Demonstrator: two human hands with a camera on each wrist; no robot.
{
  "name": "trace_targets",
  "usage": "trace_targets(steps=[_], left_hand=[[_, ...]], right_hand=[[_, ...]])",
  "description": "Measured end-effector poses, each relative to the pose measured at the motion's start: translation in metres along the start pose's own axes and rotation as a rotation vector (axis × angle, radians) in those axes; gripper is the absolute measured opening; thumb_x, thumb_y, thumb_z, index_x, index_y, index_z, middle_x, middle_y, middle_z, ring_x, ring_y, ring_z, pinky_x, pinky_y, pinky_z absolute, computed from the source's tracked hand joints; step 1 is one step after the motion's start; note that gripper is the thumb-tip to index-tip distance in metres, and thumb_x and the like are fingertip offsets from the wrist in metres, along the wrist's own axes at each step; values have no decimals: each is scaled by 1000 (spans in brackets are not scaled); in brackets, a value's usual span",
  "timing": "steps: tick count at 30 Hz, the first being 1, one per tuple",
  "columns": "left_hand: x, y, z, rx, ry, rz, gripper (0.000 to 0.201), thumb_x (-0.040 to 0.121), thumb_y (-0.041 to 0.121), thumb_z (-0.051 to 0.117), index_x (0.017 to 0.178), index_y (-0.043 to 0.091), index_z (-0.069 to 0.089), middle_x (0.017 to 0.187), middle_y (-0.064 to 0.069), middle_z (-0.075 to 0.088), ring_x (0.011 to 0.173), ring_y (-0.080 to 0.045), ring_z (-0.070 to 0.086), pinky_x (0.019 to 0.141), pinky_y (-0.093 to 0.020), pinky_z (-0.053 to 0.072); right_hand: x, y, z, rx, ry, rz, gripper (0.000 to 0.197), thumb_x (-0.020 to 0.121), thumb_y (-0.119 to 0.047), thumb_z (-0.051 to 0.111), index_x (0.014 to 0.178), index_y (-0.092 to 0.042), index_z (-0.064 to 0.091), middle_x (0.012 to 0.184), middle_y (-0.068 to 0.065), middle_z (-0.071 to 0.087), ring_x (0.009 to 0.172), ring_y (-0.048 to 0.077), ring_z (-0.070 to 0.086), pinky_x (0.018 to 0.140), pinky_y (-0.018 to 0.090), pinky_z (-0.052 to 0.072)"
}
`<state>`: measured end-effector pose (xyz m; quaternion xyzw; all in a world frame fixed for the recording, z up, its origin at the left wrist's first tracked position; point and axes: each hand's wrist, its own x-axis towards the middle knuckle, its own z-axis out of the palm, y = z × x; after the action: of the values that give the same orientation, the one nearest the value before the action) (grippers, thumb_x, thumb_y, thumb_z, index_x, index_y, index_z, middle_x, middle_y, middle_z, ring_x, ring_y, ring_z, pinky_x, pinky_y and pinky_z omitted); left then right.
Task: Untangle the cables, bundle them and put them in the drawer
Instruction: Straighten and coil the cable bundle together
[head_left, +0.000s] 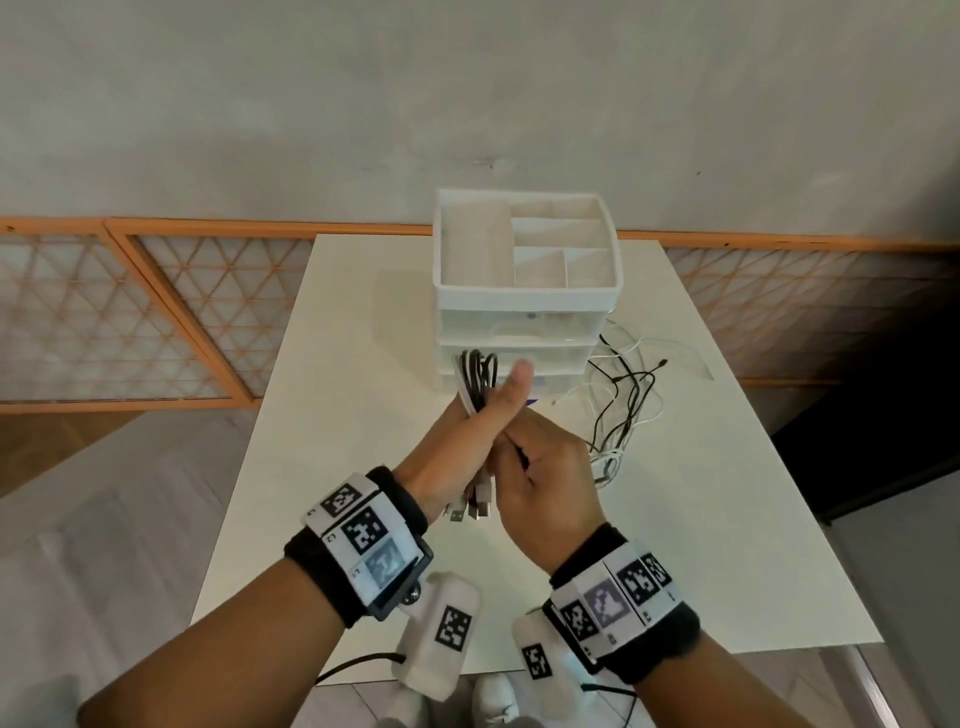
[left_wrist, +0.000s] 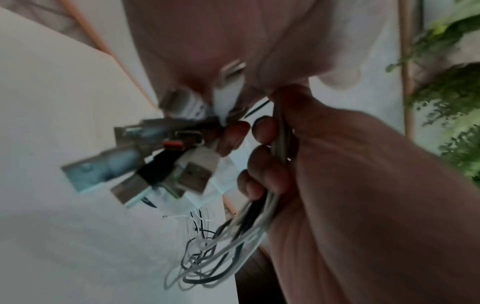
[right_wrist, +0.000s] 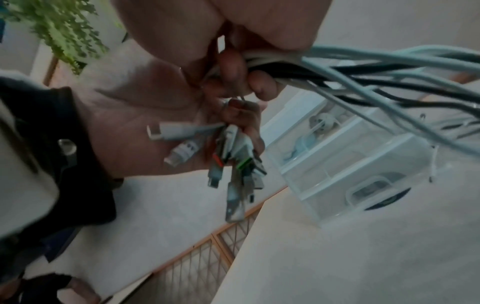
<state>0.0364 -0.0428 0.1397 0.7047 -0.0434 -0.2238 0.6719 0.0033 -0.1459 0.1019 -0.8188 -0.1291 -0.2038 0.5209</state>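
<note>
White table (head_left: 363, 312); connector ends (left_wrist: 145, 156) plain only from the wrists.

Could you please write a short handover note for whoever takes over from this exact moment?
Left hand: grips the cable bundle above the table, plugs hanging below the fist.
Right hand: fingers curled round the same cables just beside the left hand.
Loose cables: black and white strands trail from the hands onto the table right of the drawer unit.
Drawers: all look closed.
Done: plug ends gathered, part of the cables looped.
Left: untangle and gather the loose lengths, finish the bundle, open a drawer, put it in.
</note>
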Motion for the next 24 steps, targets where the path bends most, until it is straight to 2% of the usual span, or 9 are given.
trace_targets(steps=[2,4,6,8,10,14,17,20,24], left_hand=[[2,-3,-7,-72,78,-15,44,83,65,56,78,21,59,50,1,49,43,-15,49,44,-23,39],[7,-8,-17,-213,122,-36,44,77,61,65,79,18,59,58,0,50,53,-17,50,52,-27,42],[9,-7,-24,-368,106,-28,44,74,60,67,76,16,58,61,-2,47,56,-18,47,56,-30,41],[8,-4,-30,-449,60,-32,41,80,56,62,75,15,58,61,-1,45,57,-17,46,58,-30,40],[7,-2,-33,-369,17,-19,43,85,56,58,74,15,58,60,1,46,59,-16,47,62,-30,41],[3,-4,-29,32,-66,31,43,94,50,55,67,17,61,67,-2,59,64,-13,58,69,-31,45],[1,-1,-26,110,-146,38,30,96,22,61,67,14,62,61,2,62,57,-12,59,62,-28,46],[0,-1,-26,177,-215,71,24,95,18,62,74,6,64,68,-5,64,67,-15,66,67,-31,51],[-5,5,-22,174,-240,137,40,97,20,59,59,29,68,63,-5,59,64,-18,62,66,-31,51]], right_hand=[[-2,4,-1,-39,-84,-19,19,96,-5,49,93,-4,68,76,-7,52,67,-4,47,64,10,36],[-3,7,-8,-20,-162,-24,22,96,-6,55,112,-6,70,82,-3,53,74,-1,51,68,10,39],[-2,9,-17,44,-206,46,37,93,-13,62,130,-17,66,94,3,61,86,10,64,78,22,53],[2,10,-27,135,-200,179,45,87,-17,68,130,-29,63,99,1,64,85,17,69,83,35,58],[10,8,-34,229,-151,286,48,83,-18,67,127,-34,58,103,-3,65,79,19,68,77,35,56],[33,-7,-42,141,-109,196,51,86,-14,62,134,-28,56,113,-5,63,64,7,60,68,19,48],[47,-24,-43,164,-223,236,37,87,1,66,119,-16,70,88,-15,69,47,7,62,55,26,54],[53,-32,-42,210,-246,270,27,82,9,61,90,-11,77,78,5,71,42,32,65,41,45,54],[59,-30,-39,279,-101,418,19,80,4,61,73,-7,75,59,16,66,40,37,60,39,26,42]])
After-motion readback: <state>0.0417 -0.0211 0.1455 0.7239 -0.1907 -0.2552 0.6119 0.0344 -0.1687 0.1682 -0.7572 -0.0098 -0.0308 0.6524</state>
